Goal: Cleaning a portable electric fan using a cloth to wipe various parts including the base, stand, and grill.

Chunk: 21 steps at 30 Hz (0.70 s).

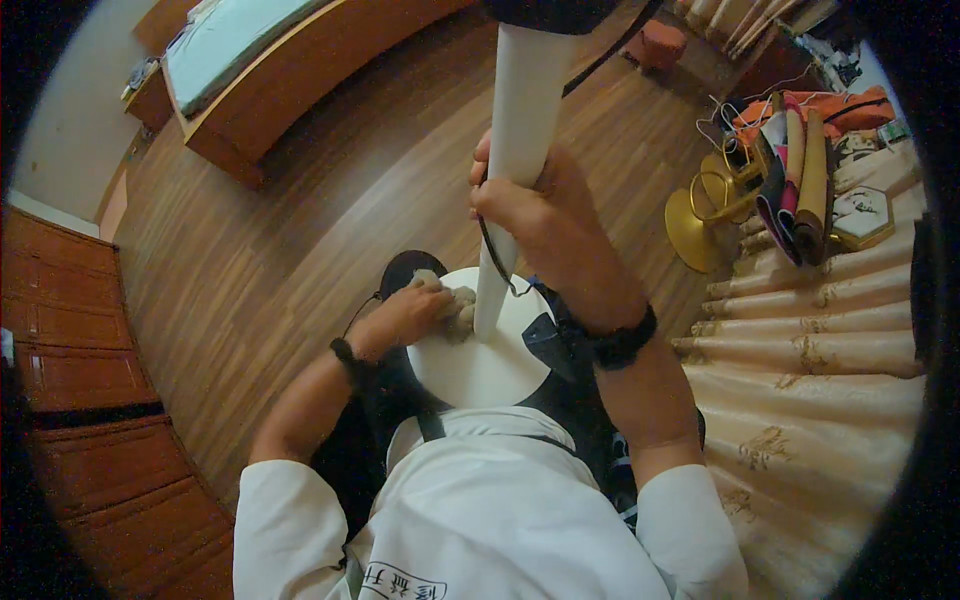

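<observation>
A white pole (523,105) rises, slightly tilted, from a round white base (480,372) just in front of my body. My right hand (540,205) is wrapped round the pole at mid-height, with a black cord (490,240) running down beside it. My left hand (408,312) presses a crumpled beige cloth (460,318) onto the base, left of the pole's foot. The pole's upper end meets a black part (550,14), cut off by the top edge. Beneath my right wrist, a dark flat piece (548,345) overlaps the base's right side; its kind is unclear.
A wooden bed frame (225,150) with a pale blue mattress stands far left. Wooden cabinets (90,370) line the left side. Right are a gold round-based stand (690,230), rolled materials (810,180) and a cream curtain (800,400). A red stool (657,45) stands far right.
</observation>
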Each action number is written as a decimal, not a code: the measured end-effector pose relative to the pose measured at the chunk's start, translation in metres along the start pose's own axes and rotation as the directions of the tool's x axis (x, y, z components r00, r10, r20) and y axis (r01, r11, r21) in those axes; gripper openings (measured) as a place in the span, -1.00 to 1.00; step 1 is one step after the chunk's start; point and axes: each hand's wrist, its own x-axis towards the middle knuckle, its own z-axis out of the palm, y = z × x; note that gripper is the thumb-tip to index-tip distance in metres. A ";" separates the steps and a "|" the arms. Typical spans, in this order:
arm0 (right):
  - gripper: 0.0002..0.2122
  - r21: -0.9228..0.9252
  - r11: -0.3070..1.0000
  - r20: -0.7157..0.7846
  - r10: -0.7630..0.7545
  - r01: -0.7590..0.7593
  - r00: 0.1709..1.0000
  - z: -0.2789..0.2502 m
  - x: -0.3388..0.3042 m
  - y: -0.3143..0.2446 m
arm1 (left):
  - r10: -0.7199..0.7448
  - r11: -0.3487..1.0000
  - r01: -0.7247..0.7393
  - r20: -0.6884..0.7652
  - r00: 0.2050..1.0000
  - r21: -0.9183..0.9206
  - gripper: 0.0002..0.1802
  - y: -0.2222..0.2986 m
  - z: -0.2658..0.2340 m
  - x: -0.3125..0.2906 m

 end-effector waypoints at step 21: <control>-0.75 -0.004 0.997 -0.068 -0.075 0.075 0.995 -0.001 0.000 0.009 | 0.171 0.960 -0.203 -0.167 0.971 -0.196 -0.57 0.148 -0.027 0.016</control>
